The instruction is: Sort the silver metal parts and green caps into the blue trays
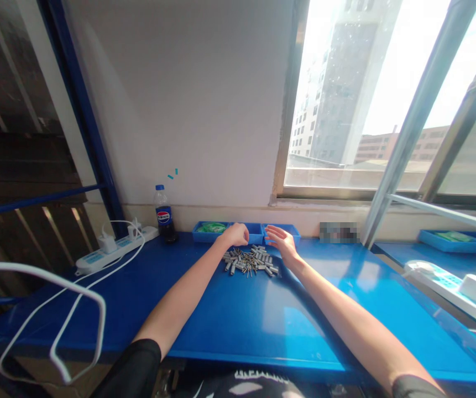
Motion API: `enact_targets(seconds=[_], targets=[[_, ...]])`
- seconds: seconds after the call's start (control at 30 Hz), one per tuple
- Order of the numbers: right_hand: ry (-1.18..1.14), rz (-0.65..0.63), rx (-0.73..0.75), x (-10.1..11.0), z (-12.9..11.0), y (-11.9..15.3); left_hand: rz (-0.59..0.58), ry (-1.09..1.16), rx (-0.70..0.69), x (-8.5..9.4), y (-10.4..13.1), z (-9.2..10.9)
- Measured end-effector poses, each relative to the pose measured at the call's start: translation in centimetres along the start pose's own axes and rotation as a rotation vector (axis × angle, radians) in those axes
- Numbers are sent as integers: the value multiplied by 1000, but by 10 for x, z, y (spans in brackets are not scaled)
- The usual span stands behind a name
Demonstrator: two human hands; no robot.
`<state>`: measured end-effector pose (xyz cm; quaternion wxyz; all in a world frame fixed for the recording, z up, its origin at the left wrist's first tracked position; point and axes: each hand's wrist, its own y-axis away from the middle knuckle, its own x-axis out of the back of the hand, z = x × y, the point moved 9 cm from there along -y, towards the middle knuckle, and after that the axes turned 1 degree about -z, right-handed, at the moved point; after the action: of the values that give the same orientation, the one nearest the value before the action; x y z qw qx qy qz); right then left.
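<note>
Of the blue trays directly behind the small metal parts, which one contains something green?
The leftmost tray, nearest the bottle: among these trays, green material is visible only there.

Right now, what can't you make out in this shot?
All in the head view:
Anything in the left hand: its curled fingers hide it.
Part of the middle blue tray: behind that hand.
Number of metal pieces: too small, overlapping.
What the patch under the window covers: pixelated.
Rest of the right power strip: cut off by the right edge.
</note>
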<state>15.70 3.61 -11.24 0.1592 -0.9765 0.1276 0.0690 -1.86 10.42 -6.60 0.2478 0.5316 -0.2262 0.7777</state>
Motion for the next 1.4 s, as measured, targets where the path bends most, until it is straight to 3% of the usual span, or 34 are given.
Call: enact_targets(seconds=[0.3, 0.87, 1.1, 1.4], targets=[[33, -6, -14, 0, 2, 0, -123, -110, 52, -15, 4, 0], [124, 16, 33, -1, -5, 9, -138, -129, 35, -25, 7, 1], [201, 53, 47, 4, -5, 7, -182, -77, -26, -19, 7, -2], [229, 144, 52, 3, -9, -2, -286, -87, -97, -15, 27, -9]])
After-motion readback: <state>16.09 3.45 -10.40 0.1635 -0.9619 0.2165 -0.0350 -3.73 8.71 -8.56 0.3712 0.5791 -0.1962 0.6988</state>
